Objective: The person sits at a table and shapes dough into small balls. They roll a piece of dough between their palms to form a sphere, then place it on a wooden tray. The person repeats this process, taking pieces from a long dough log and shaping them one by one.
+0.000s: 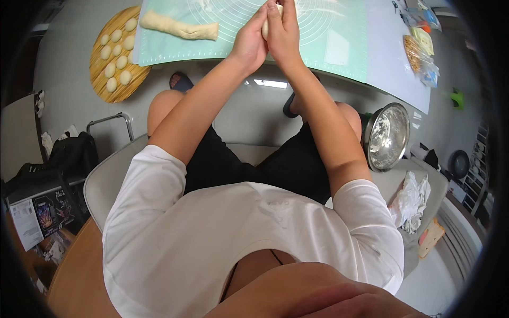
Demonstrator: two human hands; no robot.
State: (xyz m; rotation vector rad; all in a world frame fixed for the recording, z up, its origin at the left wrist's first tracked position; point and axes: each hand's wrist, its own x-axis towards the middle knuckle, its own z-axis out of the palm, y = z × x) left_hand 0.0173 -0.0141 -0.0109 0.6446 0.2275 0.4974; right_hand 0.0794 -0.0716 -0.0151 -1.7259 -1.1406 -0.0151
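Note:
Between my left hand (251, 43) and my right hand (283, 35), both near the top edge of the view, a piece of pale dough (265, 31) is held, mostly hidden by the palms and fingers. The hands are above the front part of a green silicone pastry mat (246, 51) with printed circles and flour on it. To the left on the mat lies a thick log of dough (179, 28), cut flat at its right end. Further left, several small dough balls (121, 61) rest on a round wooden board (97, 73).
A floury metal bowl (387, 137) leans on its side by my right knee. Plastic bags (411, 202) lie on the seat (431, 175). Food packets (421, 55) and scissors (395, 7) lie on the table's right part (391, 59). A black bag (73, 151) stands at the left.

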